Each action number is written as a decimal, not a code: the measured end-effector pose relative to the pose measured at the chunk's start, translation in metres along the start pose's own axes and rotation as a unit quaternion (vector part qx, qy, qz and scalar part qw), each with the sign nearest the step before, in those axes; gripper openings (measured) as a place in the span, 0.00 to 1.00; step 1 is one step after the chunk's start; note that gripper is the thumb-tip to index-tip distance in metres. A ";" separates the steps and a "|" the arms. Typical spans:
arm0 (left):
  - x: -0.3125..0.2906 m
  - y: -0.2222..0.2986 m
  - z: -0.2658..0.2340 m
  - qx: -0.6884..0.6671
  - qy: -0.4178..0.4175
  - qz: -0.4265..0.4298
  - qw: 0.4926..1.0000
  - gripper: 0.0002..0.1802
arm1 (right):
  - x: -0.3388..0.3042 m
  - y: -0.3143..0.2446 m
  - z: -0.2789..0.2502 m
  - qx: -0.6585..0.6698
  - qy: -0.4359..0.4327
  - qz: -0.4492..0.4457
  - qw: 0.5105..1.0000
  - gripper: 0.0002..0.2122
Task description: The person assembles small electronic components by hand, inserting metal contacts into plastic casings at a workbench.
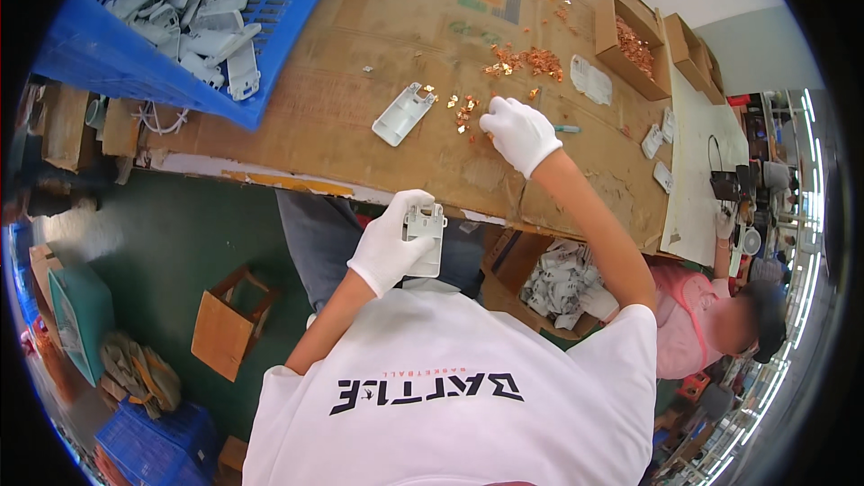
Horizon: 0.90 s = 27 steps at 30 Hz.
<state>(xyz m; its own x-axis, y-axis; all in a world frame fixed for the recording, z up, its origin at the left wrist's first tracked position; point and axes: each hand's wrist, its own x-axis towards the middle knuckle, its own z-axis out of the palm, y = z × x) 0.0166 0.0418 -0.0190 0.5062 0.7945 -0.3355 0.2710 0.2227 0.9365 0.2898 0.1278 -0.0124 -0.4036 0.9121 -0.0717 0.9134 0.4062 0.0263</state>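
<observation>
In a white glove, my left hand (389, 247) grips a white plastic housing (428, 243) in front of my body, just off the table's near edge. Over the cardboard-covered table, my gloved right hand (522, 134) has its fingers curled together at the near side of some small copper-coloured metal pieces (464, 112). Whatever those fingertips may hold is hidden. Another white plastic housing (403, 114) lies open side up on the cardboard, left of the copper pieces. A larger heap of copper pieces (540, 63) spreads farther back.
A blue plastic crate (286, 45) full of white housings stands at the far left. Boxes of copper pieces (633, 47) line the right side. Below the table edge, a carton (506, 283) holds white parts, where a co-worker's gloved hand (598, 302) reaches. A wooden stool (223, 333) stands left.
</observation>
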 end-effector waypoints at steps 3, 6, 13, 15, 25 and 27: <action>0.004 0.005 0.009 0.111 0.052 0.000 0.992 0.29 | 0.005 0.002 0.005 0.062 -0.044 -0.018 0.997 0.04; 0.002 -0.001 0.014 0.110 0.087 0.072 0.988 0.31 | -0.001 -0.007 0.001 0.071 -0.036 0.113 0.990 0.05; -0.012 0.001 0.021 0.135 0.112 0.030 0.984 0.25 | -0.059 -0.104 -0.031 0.451 0.136 0.137 0.871 0.09; -0.020 0.000 0.024 0.164 0.105 0.034 0.980 0.24 | -0.079 -0.155 -0.034 0.486 0.132 0.139 0.852 0.09; -0.049 -0.028 0.043 0.172 0.143 0.036 0.974 0.20 | -0.105 -0.208 0.006 0.423 0.188 0.277 0.842 0.12; -0.053 -0.031 0.041 0.184 0.083 0.032 0.979 0.19 | -0.111 -0.205 0.015 0.561 0.113 0.358 0.738 0.12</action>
<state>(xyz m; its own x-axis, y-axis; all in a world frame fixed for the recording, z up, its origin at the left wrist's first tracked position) 0.0149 -0.0300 -0.0347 0.4003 0.8875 -0.2283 0.5354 -0.0243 0.8442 0.1486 -0.0574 -0.0252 0.3215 0.9078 -0.2694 0.3145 -0.3707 -0.8739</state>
